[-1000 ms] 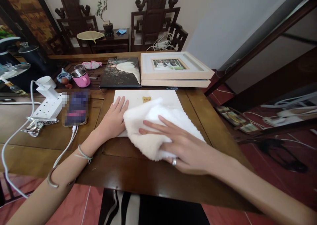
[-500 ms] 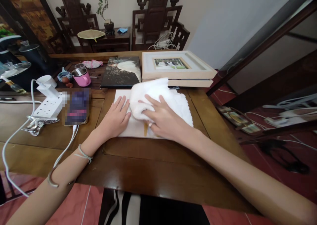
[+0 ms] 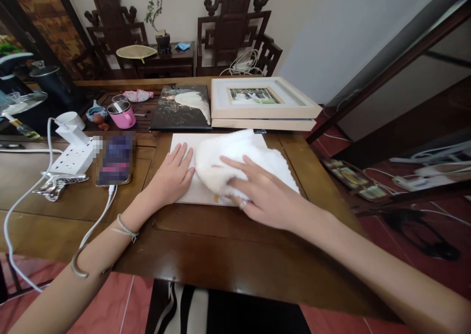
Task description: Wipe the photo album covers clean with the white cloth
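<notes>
A white fluffy cloth [image 3: 224, 147] lies bunched over a flat white panel [image 3: 188, 192] on the worktop [image 3: 206, 248], covering its middle and three o'clock side. The left hand [image 3: 173, 177] rests flat at the panel's nine o'clock edge, fingers slightly spread. The right hand [image 3: 263, 192] lies on the cloth, two fingers extended; whether the others pinch it, I cannot tell. From the panel, a framed photograph [image 3: 253, 95] sits at one o'clock.

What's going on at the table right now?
A person's right hand lies on a white cloth, which covers much of a white board. The left hand rests flat at the board's left edge. Behind the board are a dark picture and a framed photo.
</notes>
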Action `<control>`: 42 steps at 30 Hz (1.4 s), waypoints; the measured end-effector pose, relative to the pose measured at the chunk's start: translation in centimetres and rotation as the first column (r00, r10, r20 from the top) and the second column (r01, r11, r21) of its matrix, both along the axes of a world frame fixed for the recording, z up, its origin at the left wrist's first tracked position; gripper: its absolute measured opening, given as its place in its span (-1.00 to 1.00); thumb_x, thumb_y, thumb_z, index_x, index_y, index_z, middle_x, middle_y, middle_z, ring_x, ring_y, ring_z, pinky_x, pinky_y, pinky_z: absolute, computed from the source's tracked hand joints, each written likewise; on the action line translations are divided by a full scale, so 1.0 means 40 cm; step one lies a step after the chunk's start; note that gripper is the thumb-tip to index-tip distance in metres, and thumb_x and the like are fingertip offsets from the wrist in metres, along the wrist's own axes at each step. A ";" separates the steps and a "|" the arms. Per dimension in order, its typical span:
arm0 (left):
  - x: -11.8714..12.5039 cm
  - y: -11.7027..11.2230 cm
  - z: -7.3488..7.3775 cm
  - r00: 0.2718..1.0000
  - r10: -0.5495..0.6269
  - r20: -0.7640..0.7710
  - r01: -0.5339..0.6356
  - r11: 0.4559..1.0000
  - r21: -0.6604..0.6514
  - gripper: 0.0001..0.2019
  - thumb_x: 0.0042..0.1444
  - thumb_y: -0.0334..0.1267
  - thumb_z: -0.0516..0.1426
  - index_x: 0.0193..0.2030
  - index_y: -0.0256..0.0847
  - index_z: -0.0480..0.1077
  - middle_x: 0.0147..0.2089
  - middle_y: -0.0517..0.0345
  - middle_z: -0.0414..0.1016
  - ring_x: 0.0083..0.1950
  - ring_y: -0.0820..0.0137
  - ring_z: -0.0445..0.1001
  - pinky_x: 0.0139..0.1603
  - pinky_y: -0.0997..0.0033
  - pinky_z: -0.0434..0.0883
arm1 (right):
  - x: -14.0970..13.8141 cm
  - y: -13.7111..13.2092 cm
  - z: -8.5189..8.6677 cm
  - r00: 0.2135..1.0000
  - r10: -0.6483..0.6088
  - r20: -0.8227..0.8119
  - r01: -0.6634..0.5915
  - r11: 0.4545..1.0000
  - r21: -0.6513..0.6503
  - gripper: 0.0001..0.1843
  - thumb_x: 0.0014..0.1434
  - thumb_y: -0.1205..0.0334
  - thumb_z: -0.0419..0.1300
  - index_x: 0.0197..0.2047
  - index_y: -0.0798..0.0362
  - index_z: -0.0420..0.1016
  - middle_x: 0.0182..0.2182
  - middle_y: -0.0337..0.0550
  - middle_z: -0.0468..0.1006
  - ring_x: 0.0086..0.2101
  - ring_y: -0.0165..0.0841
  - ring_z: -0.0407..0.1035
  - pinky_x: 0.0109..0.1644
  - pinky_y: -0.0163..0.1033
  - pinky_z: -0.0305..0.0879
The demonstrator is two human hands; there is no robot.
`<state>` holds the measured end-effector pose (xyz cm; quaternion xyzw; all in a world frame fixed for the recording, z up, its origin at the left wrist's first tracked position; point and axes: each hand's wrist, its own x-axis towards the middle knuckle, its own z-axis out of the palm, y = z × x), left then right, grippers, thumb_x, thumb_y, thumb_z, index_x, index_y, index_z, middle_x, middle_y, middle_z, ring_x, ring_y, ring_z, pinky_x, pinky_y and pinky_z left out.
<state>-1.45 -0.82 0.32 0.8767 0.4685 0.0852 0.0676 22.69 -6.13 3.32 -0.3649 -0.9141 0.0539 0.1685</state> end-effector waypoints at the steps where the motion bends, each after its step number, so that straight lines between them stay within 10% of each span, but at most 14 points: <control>1: 0.000 0.001 0.000 1.000 0.013 0.016 -0.013 1.000 -0.008 -0.43 0.36 -0.17 -0.20 0.41 -0.49 0.01 0.50 -0.29 -0.13 0.52 0.06 -0.22 0.45 -0.07 -0.05 | -0.007 0.030 -0.006 0.999 -0.041 -0.006 0.041 0.999 0.004 -0.65 0.16 0.45 0.02 -0.06 0.07 0.52 0.15 0.12 0.48 0.30 -0.05 0.11 0.32 0.34 0.05; 7: 0.011 0.018 0.018 0.914 0.173 0.368 -0.141 0.984 -0.111 -0.41 0.37 -0.02 -0.22 0.38 -0.36 0.10 0.44 -0.15 0.11 0.46 0.19 0.07 0.45 0.12 0.05 | -0.113 0.120 -0.013 0.961 -0.259 0.102 0.263 0.965 -0.027 -0.67 0.26 0.33 0.05 0.04 0.10 0.50 0.23 0.16 0.38 0.33 0.17 -0.02 0.26 0.52 -0.05; 14: 0.018 0.020 0.034 0.706 0.260 0.659 -0.216 0.965 -0.150 -0.38 0.37 0.11 -0.23 0.33 -0.29 0.20 0.41 -0.06 0.20 0.44 0.23 0.13 0.45 0.14 0.04 | -0.132 0.002 0.016 0.970 0.191 0.150 -0.175 0.978 -0.112 -0.68 0.10 0.38 0.21 -0.06 0.02 0.57 0.32 0.06 0.26 0.35 0.12 -0.06 0.31 0.48 -0.16; 18: 0.020 0.005 0.043 0.781 0.261 0.567 -0.191 0.965 -0.182 -0.36 0.38 0.07 -0.27 0.33 -0.35 0.21 0.41 -0.13 0.19 0.44 0.21 0.13 0.45 0.13 0.04 | -0.057 -0.063 0.033 0.960 0.278 0.043 -0.272 0.957 -0.105 -0.64 0.12 0.42 0.12 -0.04 0.02 0.55 0.25 -0.02 0.38 0.33 -0.05 0.06 0.35 0.34 -0.04; 24: 0.019 -0.005 0.027 0.976 0.133 0.170 -0.107 0.982 -0.156 -0.44 0.37 -0.16 -0.23 0.39 -0.45 0.04 0.49 -0.24 -0.05 0.52 0.17 -0.14 0.46 -0.06 -0.09 | 0.001 -0.019 0.027 1.000 -0.003 0.005 0.003 1.000 0.004 -0.68 0.21 0.38 0.00 -0.07 0.04 0.51 0.10 0.04 0.52 0.14 -0.10 0.35 0.29 0.17 0.18; 30: 0.013 0.003 0.007 0.995 0.083 0.063 -0.077 0.993 -0.090 -0.44 0.34 -0.25 -0.18 0.41 -0.51 -0.03 0.49 -0.31 -0.11 0.52 0.11 -0.17 0.45 -0.10 -0.06 | -0.082 0.129 0.029 0.951 -0.304 -0.054 0.293 0.944 -0.155 -0.61 0.36 0.09 -0.08 0.01 0.07 0.47 -0.06 0.05 0.58 -0.03 0.00 0.42 0.09 0.11 0.27; 37: 0.019 0.006 0.011 0.990 0.026 0.136 -0.023 1.000 -0.020 -0.52 0.34 -0.26 -0.14 0.33 -0.43 0.14 0.42 -0.33 0.08 0.49 0.00 -0.04 0.41 -0.20 0.04 | -0.219 0.229 0.042 0.934 -0.262 -0.244 0.202 0.948 -0.248 -0.67 0.34 0.13 -0.08 -0.13 0.04 0.47 -0.13 0.01 0.60 -0.12 -0.06 0.43 0.01 -0.01 0.27; 42: 0.010 0.008 0.004 0.991 0.031 0.130 -0.027 0.999 -0.030 -0.48 0.34 -0.24 -0.14 0.38 -0.45 0.06 0.46 -0.32 -0.01 0.50 0.03 -0.08 0.42 -0.16 0.02 | -0.186 0.229 0.055 0.931 -0.311 -0.194 0.246 0.922 -0.298 -0.62 0.34 0.05 -0.08 -0.11 0.06 0.49 -0.09 0.09 0.59 -0.04 0.03 0.40 0.02 0.06 0.28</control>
